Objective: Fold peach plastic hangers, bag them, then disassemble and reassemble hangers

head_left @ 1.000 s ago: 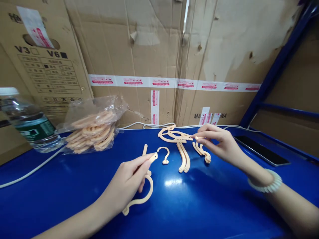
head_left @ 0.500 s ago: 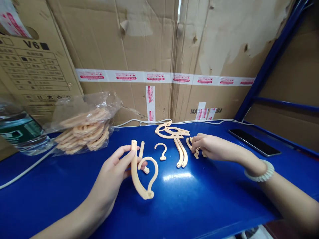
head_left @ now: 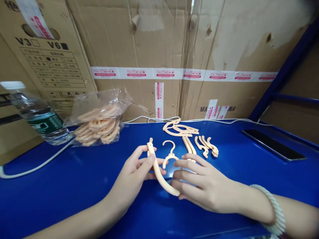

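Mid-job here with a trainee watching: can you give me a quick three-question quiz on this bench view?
1. True or false: the left hand grips the curved plastic piece.
2. The clear bag of parts lies: A) beside the water bottle; B) on the phone; C) under a hand.
3. Fill in: the right wrist wears a ____.

Key: 1 true; 2 A; 3 bracelet.

Bare blue tabletop [head_left: 62, 186] lies open at front left. Loose hook pieces [head_left: 207, 146] crowd the middle, cardboard boxes [head_left: 154, 43] wall the back.
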`<action>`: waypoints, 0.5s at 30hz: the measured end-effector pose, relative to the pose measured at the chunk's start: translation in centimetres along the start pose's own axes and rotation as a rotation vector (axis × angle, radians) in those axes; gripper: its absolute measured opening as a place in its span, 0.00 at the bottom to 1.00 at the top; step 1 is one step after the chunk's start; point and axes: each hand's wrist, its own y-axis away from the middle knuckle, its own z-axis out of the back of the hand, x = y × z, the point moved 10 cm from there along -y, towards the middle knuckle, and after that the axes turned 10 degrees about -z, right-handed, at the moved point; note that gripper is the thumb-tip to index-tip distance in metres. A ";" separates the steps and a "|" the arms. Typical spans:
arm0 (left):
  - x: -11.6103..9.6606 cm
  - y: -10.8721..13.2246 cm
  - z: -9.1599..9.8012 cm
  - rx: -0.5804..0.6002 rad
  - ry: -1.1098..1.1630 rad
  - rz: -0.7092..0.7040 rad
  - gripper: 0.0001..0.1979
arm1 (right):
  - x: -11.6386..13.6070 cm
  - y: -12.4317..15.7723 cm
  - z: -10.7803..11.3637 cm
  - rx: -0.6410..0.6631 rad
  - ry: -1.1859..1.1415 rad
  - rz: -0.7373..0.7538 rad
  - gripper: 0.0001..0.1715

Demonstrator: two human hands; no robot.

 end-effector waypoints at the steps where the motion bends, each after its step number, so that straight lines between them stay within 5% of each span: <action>1: -0.2 -0.1 0.3 -0.021 -0.015 -0.030 0.20 | -0.4 0.0 0.0 0.010 -0.025 -0.023 0.11; 3: -1.4 -0.3 1.5 -0.104 -0.111 -0.170 0.23 | -1.2 -0.1 0.2 0.018 -0.057 -0.073 0.12; 6: -5.8 0.6 1.7 -0.146 -0.522 -0.598 0.23 | -1.7 0.0 0.6 -0.010 -0.058 -0.113 0.11; 8: -7.6 2.2 -1.3 0.044 -0.861 -0.906 0.21 | -1.5 0.0 0.5 -0.021 -0.060 -0.113 0.12; 10: -6.8 4.0 -4.6 0.336 -1.074 -1.083 0.15 | -1.2 0.1 0.2 -0.018 -0.054 -0.102 0.15; 12: -5.5 5.1 -6.4 0.516 -1.142 -1.120 0.08 | -0.7 0.1 0.0 -0.023 -0.044 -0.081 0.18; 15: -4.7 5.5 -7.2 0.534 -1.171 -1.104 0.08 | -0.3 0.0 0.0 -0.045 -0.027 -0.072 0.20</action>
